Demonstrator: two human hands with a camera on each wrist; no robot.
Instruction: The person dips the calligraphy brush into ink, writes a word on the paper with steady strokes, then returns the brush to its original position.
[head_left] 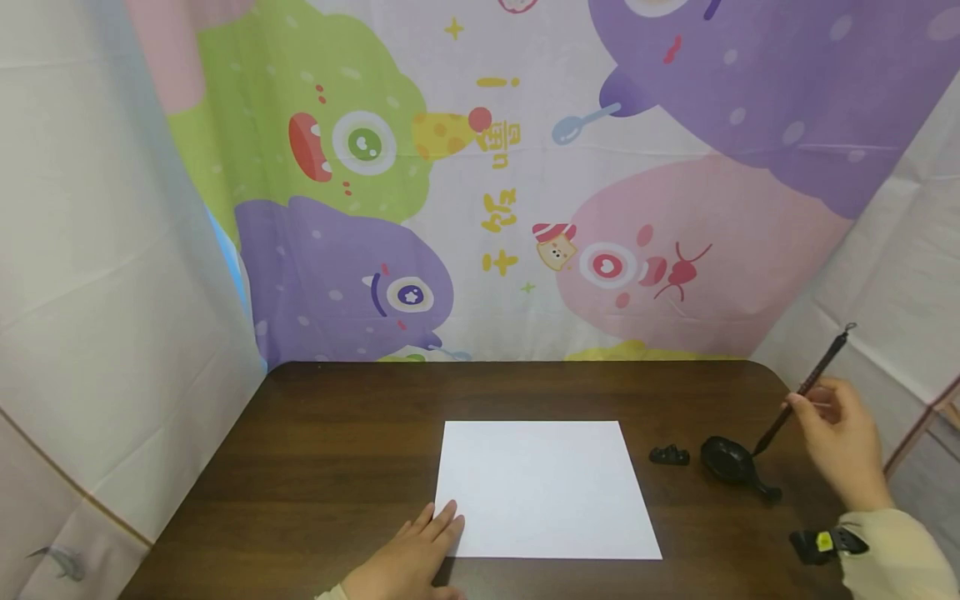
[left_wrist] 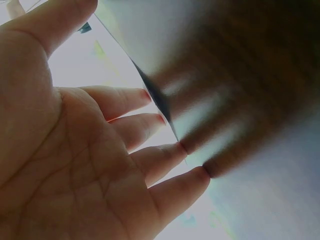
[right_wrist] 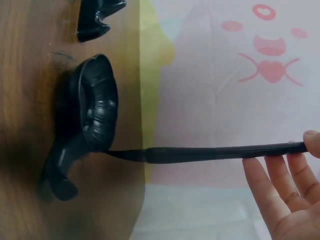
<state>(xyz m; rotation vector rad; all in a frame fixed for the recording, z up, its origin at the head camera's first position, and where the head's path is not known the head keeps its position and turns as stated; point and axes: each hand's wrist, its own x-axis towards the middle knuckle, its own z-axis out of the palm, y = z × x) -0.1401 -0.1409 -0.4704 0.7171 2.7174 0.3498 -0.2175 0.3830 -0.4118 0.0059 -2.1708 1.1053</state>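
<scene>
A dark writing brush (head_left: 804,385) is pinched between the thumb and fingers of my right hand (head_left: 843,437). It slants down to the left, and in the right wrist view the brush tip (right_wrist: 119,154) meets the rim of a black ink dish (right_wrist: 99,107) with a curved handle. My left hand (head_left: 408,554) lies at the lower left edge of a blank white sheet of paper (head_left: 547,492). Its fingers are straight and spread, the fingertips (left_wrist: 200,175) touching down by the paper's edge.
A small black brush rest (head_left: 669,455) sits between the paper and the ink dish. The dark wooden table (head_left: 330,467) ends at a curtain (head_left: 510,317) printed with cartoon monsters. White cloth (head_left: 112,250) hangs at the left side.
</scene>
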